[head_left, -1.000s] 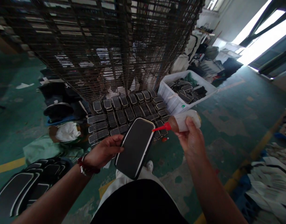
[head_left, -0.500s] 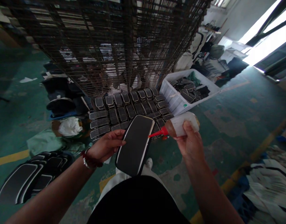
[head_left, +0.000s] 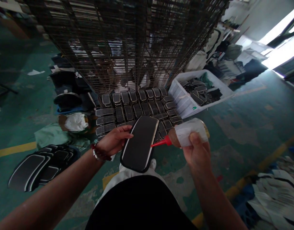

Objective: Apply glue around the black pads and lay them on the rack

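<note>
Where floor (head_left: 247,105) spreads, the right hand (head_left: 198,153) grips a bottle (head_left: 181,134) (left hand (head_left: 114,140) pinching a panel (head_left: 140,143) edge).

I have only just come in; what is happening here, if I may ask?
A person's left hand holds a dark panel by its left edge. The right hand holds a bottle, its red nozzle at the panel's pale right border. Similar panels lie in rows beyond, beside a white bin.
</note>
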The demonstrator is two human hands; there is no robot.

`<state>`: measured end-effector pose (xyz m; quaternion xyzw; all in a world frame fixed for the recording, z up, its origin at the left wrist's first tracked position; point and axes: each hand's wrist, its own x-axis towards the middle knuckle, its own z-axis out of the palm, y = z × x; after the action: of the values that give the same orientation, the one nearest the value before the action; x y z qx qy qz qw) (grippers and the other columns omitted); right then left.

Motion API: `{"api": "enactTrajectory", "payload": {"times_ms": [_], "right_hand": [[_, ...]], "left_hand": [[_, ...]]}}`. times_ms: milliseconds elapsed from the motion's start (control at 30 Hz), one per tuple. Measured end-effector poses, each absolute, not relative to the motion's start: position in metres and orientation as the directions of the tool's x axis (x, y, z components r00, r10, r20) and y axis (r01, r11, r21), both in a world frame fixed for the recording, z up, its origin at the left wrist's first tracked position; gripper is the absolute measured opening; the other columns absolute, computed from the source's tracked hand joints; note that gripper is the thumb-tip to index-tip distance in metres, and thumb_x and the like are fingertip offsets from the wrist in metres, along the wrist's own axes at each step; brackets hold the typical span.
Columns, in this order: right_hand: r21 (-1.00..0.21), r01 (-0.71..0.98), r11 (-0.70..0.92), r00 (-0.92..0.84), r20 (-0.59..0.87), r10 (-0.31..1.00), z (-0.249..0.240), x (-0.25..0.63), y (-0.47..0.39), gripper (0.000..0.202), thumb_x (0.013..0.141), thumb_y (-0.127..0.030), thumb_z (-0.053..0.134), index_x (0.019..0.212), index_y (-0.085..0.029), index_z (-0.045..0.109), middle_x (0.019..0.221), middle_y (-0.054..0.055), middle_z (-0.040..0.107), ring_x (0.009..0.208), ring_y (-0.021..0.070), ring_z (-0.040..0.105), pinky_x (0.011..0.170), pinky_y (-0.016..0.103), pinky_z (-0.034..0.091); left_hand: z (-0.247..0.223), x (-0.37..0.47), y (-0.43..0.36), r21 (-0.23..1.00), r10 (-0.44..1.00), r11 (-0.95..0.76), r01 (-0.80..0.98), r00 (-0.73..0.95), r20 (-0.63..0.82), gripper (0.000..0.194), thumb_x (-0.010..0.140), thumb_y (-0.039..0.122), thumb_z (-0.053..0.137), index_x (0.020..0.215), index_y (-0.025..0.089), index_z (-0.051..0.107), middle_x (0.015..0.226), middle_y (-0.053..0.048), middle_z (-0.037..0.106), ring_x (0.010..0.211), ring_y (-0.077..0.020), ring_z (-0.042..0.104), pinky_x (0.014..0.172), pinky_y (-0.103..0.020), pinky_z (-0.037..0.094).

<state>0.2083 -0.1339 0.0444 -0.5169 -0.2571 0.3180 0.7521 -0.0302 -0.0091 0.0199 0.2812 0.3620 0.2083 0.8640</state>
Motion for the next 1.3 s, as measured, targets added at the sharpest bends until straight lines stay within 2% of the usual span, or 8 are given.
{"api": "enactTrajectory", "payload": {"times_ms": [133,300,567,867,1000,1133,1300], "right_hand": [[-0.945,-0.191,0.266,0.637,0.087,0.766,0.039,0.206,-0.136,0.031,0.073,-0.043,0.084,0.095,-0.024,0.073,0.090,0.005,0.073,0.084,0.0231,0.070,0.084,0.043,0.060],[-0.945,-0.202,0.257,0.621,0.079,0.780,0.037,0.203,-0.137,0.042,0.069,-0.043,0.086,0.103,-0.024,0.072,0.093,0.006,0.074,0.087,0.0266,0.072,0.088,0.049,0.059],[-0.949,-0.182,0.258,0.609,0.097,0.787,0.033,0.202,-0.130,0.044,0.070,-0.043,0.084,0.108,-0.024,0.070,0.090,0.007,0.074,0.083,0.0277,0.072,0.084,0.051,0.060],[-0.940,-0.151,0.306,0.683,0.125,0.720,0.030,0.204,-0.119,0.039,0.074,-0.042,0.081,0.108,-0.025,0.071,0.100,0.007,0.074,0.092,0.0263,0.071,0.087,0.045,0.059],[-0.911,-0.170,0.376,0.733,0.138,0.666,0.029,0.206,-0.113,0.040,0.076,-0.035,0.080,0.113,-0.027,0.070,0.105,0.004,0.073,0.101,0.0248,0.070,0.092,0.043,0.057],[-0.891,-0.153,0.427,0.759,0.171,0.628,0.028,0.206,-0.106,0.040,0.075,-0.035,0.080,0.113,-0.027,0.069,0.111,0.003,0.072,0.110,0.0244,0.067,0.100,0.043,0.054],[-0.911,-0.138,0.388,0.762,0.152,0.629,0.022,0.202,-0.107,0.040,0.075,-0.041,0.078,0.111,-0.027,0.069,0.116,0.005,0.070,0.114,0.0261,0.065,0.100,0.047,0.054]], "left_hand": [[0.020,-0.028,-0.006,0.628,0.577,0.759,-0.174,0.626,-0.524,0.025,0.070,0.001,0.069,0.094,0.009,0.073,0.087,-0.012,0.078,0.069,-0.0199,0.074,0.066,-0.030,0.062],[0.017,-0.027,0.000,0.614,0.598,0.761,-0.210,0.596,-0.536,0.023,0.072,-0.002,0.066,0.091,0.008,0.073,0.081,-0.012,0.077,0.066,-0.0201,0.073,0.063,-0.029,0.062],[0.014,-0.026,0.011,0.554,0.615,0.780,-0.289,0.515,-0.597,0.027,0.076,-0.005,0.055,0.094,0.008,0.071,0.083,-0.012,0.078,0.067,-0.0201,0.075,0.067,-0.031,0.063],[0.020,-0.020,0.012,0.375,0.558,0.807,-0.456,0.384,-0.736,0.047,0.078,-0.005,0.048,0.120,0.004,0.065,0.087,-0.013,0.079,0.074,-0.0249,0.078,0.076,-0.038,0.065],[0.017,-0.014,0.009,0.314,0.560,0.780,-0.542,0.379,-0.737,0.053,0.076,-0.006,0.044,0.126,0.002,0.061,0.084,-0.013,0.079,0.066,-0.0222,0.076,0.063,-0.031,0.065],[0.012,-0.009,0.007,0.284,0.570,0.755,-0.590,0.378,-0.729,0.051,0.078,-0.006,0.042,0.124,0.004,0.061,0.071,-0.008,0.076,0.047,-0.0166,0.069,0.038,-0.020,0.052],[0.007,-0.005,0.006,0.271,0.589,0.728,-0.630,0.373,-0.717,0.053,0.078,-0.006,0.042,0.126,0.006,0.060,0.076,-0.008,0.077,0.054,-0.0171,0.072,0.042,-0.019,0.054]]}}
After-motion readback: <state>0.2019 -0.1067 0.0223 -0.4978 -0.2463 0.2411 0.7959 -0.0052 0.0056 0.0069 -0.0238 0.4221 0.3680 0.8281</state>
